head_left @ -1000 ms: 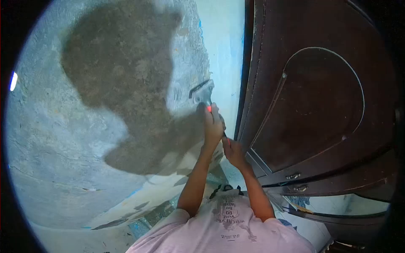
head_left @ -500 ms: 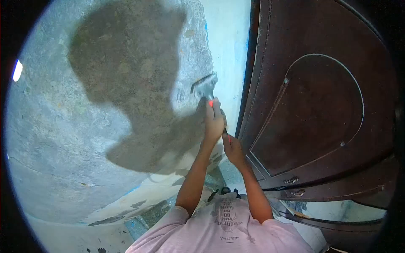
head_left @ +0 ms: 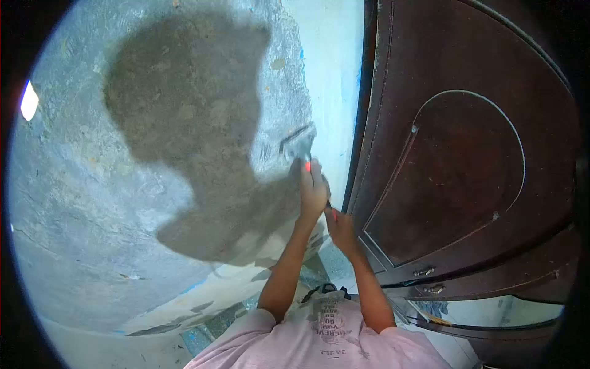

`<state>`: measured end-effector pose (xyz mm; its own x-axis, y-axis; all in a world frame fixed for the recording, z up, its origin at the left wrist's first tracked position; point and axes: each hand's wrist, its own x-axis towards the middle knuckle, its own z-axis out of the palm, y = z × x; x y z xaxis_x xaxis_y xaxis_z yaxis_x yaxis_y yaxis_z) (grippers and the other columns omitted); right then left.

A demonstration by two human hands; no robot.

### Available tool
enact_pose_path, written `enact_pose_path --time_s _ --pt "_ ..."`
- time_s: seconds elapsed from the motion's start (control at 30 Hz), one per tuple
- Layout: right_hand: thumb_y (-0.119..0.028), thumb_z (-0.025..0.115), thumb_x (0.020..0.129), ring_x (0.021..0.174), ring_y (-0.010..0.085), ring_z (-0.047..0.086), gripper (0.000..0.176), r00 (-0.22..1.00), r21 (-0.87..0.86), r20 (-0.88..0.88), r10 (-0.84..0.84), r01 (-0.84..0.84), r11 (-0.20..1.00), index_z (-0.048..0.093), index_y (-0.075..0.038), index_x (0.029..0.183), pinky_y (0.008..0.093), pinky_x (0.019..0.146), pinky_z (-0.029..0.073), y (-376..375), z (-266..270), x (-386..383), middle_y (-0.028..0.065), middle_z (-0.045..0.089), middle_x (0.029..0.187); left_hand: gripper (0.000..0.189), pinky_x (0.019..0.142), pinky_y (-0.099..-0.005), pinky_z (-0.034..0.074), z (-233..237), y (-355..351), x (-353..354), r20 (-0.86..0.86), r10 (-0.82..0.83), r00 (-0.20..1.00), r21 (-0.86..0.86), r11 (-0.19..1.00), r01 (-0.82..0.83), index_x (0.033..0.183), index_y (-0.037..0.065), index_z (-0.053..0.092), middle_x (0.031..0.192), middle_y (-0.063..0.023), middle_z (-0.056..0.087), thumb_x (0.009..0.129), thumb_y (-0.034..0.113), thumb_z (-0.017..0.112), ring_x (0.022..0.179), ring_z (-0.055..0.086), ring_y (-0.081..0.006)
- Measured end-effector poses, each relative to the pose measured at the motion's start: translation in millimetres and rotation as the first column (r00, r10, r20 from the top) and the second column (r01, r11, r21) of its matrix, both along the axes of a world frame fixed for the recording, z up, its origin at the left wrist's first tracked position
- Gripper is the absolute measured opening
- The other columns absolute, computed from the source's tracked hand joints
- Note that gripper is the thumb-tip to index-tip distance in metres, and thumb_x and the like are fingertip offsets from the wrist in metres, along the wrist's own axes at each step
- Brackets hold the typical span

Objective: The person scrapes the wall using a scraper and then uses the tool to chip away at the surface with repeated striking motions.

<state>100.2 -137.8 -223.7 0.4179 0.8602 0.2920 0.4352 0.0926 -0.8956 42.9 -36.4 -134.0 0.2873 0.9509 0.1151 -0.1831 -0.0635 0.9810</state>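
Gripping a scraper (head_left: pixel 299 146) two-handed, blade pressed flat to the wall (head_left: pixel 92 203). Clamped around the upper handle, just under the blade: left hand (head_left: pixel 312 190), with a spot of orange grip above the fingers. Lower and closer to the body: right hand (head_left: pixel 340 226), curled shut on the handle's tail end, with a dark tip and a red fleck between the two hands.

Long axis of tool running from right hand up and slightly left, through left hand, to the blade. Blade edge crosswise and tilted, lying up and away from both hands, left hand clearly the nearer.

Blade sited where the bare grey patch meets the pale blue painted strip (head_left: pixel 332 74), close beside a dark brown door (head_left: pixel 467 154). Head-and-arm shadow (head_left: pixel 184 123) across the grey. Pink shirt (head_left: pixel 332 347) at bottom edge.
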Motion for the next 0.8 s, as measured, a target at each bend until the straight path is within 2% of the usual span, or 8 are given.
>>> enact_pose_path --time_s 0.13,0.2,0.37,0.53,0.6,0.7,0.73,0.8 --pt "-0.034 0.048 0.110 0.055 0.0189 0.042 0.047 0.995 -0.115 -0.093 0.037 -0.048 0.992 0.056 0.004 0.083 0.0412 0.053 0.037 -2 -31 -4 0.0154 0.041 0.059 0.037 0.043 -0.0250 0.034 -48 9 1 -0.011 0.020 1.000 -0.062 0.998 -0.020 0.106 0.009 0.049 0.063 0.0036 0.041 0.110 0.045 0.042 0.047 0.040 -0.0071" --pt "-0.039 0.050 0.108 0.056 0.0232 0.042 0.048 0.999 -0.018 0.007 -0.032 0.032 0.999 0.059 0.005 0.091 0.0445 0.058 0.042 5 3 -4 0.0231 0.051 0.065 0.037 0.043 -0.0249 0.034 3 7 -1 0.031 -0.021 0.999 -0.067 0.997 0.023 0.106 0.008 0.049 0.064 0.0033 0.041 0.110 0.045 0.043 0.048 0.040 -0.0070" --pt "-0.038 0.047 0.110 0.058 0.0229 0.035 0.049 0.996 -0.086 -0.083 -0.020 0.013 0.996 0.058 0.005 0.090 0.0420 0.056 0.042 22 60 -8 0.0182 0.047 0.061 0.039 0.043 -0.0243 0.033 78 15 -9 0.141 -0.106 0.984 -0.023 0.994 0.110 0.105 0.006 0.049 0.062 0.0033 0.039 0.110 0.044 0.043 0.047 0.039 -0.0065" --pt "-0.034 0.047 0.110 0.057 0.0193 0.046 0.046 0.995 -0.007 -0.099 -0.018 0.017 1.000 0.060 0.005 0.088 0.0415 0.057 0.043 12 -29 -31 0.0184 0.046 0.062 0.038 0.043 -0.0264 0.036 -45 31 -11 -0.104 0.055 0.993 0.251 0.968 -0.027 0.105 0.005 0.049 0.063 0.0007 0.042 0.110 0.043 0.042 0.047 0.042 -0.0080" --pt "-0.035 0.048 0.110 0.060 0.0178 0.046 0.047 0.997 -0.032 -0.062 -0.049 0.047 0.998 0.059 0.005 0.087 0.0420 0.059 0.043 7 -55 -35 0.0164 0.044 0.062 0.037 0.070 -0.0463 0.047 -61 24 -15 -0.192 0.051 0.980 0.096 0.995 -0.033 0.102 -0.003 0.049 0.072 -0.0144 0.052 0.110 0.033 0.044 0.070 0.058 -0.0322" --pt "-0.039 0.043 0.111 0.057 0.0085 0.039 0.051 0.991 -0.052 -0.110 -0.074 0.069 0.996 0.052 -0.003 0.076 0.0331 0.051 0.035 17 -11 -24 -0.0034 0.040 0.061 0.038 0.063 -0.0419 0.047 -8 26 -7 -0.162 0.017 0.987 0.162 0.987 0.009 0.102 -0.002 0.048 0.070 -0.0130 0.054 0.110 0.035 0.044 0.064 0.059 -0.0278" --pt "-0.043 0.042 0.111 0.056 0.0088 0.039 0.054 0.988 -0.058 -0.146 -0.052 0.044 0.997 0.051 -0.005 0.074 0.0328 0.051 0.035 20 0 -14 -0.0042 0.041 0.060 0.038 0.049 -0.0253 0.038 34 14 -10 -0.046 -0.123 0.991 -0.124 0.985 0.116 0.111 0.005 0.050 0.067 0.0000 0.044 0.109 0.043 0.045 0.052 0.044 -0.0076" --pt "-0.041 0.042 0.112 0.056 0.0098 0.041 0.054 0.990 -0.061 -0.123 -0.072 0.065 0.996 0.050 -0.004 0.073 0.0332 0.052 0.036 20 40 -5 -0.0026 0.042 0.059 0.038 0.048 -0.0251 0.036 54 18 -2 0.023 -0.164 0.986 -0.072 0.984 0.166 0.111 0.006 0.049 0.066 0.0009 0.042 0.108 0.044 0.046 0.051 0.042 -0.0073"
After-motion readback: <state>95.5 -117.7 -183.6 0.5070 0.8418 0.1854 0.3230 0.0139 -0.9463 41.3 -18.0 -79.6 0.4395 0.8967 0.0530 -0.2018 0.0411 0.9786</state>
